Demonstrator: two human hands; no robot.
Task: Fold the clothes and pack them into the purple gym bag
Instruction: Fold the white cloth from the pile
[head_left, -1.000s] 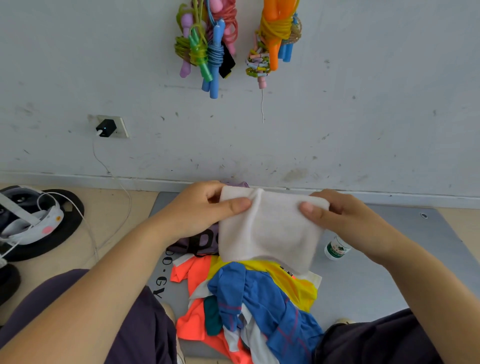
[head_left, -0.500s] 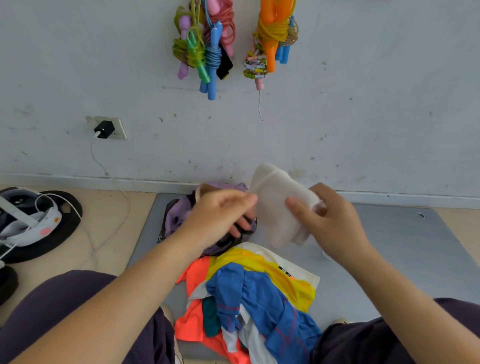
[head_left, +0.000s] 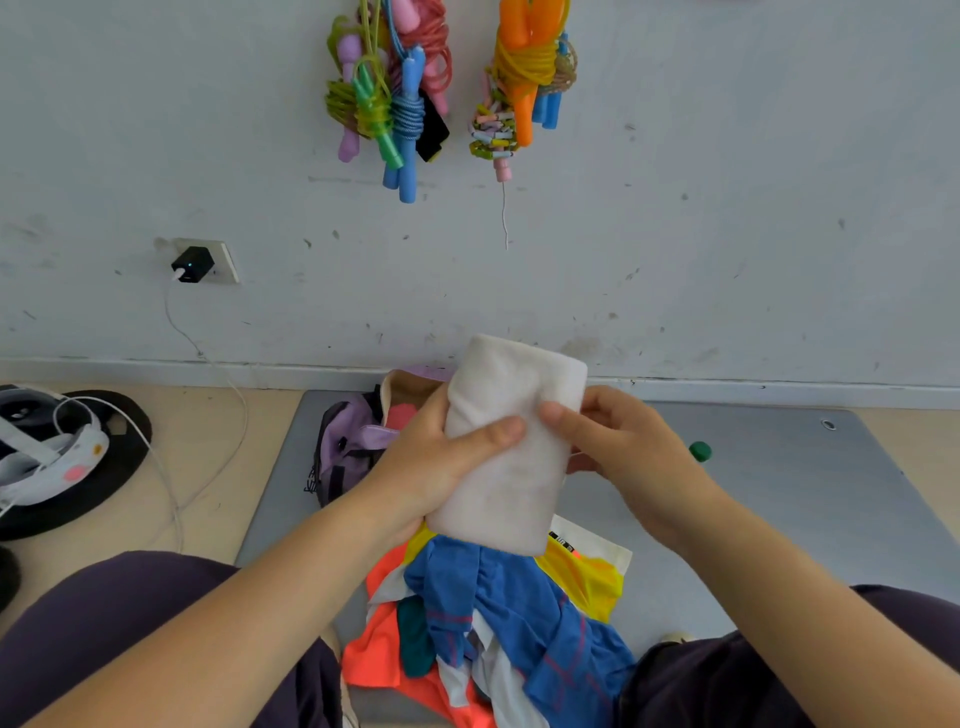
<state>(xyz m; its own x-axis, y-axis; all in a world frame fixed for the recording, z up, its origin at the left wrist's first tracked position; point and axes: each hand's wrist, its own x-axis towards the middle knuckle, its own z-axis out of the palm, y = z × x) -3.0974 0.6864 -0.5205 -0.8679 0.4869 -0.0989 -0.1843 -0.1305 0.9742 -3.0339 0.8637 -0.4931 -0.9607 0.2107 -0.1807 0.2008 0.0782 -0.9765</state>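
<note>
the grey mat lies bare at 3 o'clock of the hands, its far edge near the wall. the left hand wraps its thumb and fingers round the folded white cloth, held upright above the clothes pile; the right hand pinches its right edge. the purple gym bag sits open at 10 o'clock. a green bottle cap shows at 3 o'clock.

Fuzzy matt white cloth, smooth grey mat, scuffed matt wall, glossy plastic ropes.
</note>
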